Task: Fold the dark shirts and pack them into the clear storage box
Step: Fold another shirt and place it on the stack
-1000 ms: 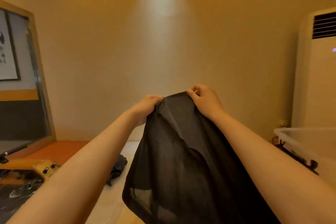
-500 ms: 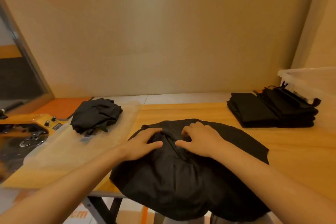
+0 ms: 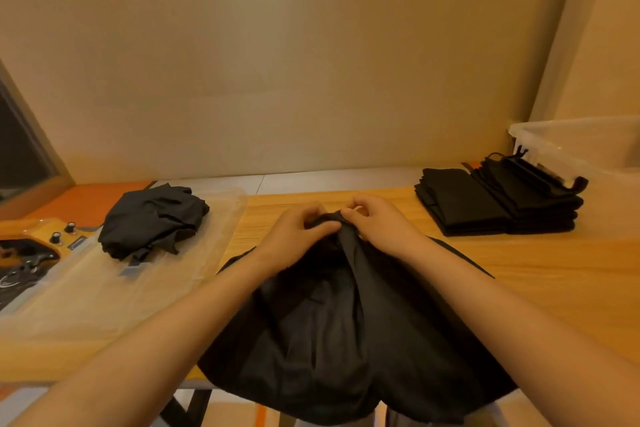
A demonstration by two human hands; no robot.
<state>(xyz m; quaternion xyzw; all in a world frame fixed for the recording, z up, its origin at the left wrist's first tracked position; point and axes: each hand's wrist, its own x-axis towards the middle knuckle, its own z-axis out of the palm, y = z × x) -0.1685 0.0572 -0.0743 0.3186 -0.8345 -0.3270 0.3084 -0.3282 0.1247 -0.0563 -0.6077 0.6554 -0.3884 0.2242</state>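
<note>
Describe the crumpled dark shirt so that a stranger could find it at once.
Find the wooden table and go to its left end, where a clear plastic sheet lies. On that sheet sits the crumpled shirt. Unlike the neat folded stack on the right and the shirt in the middle, it is a rumpled, untouched heap.

The wooden surface carries a dark shirt spread loosely at its near middle, the lower part spilling over the front edge. To the left lies a clear plastic sheet with a crumpled dark garment sitting on it. To the right, well apart, are stacked folded dark shirts, with the clear storage box just beside them at the far right.
</note>
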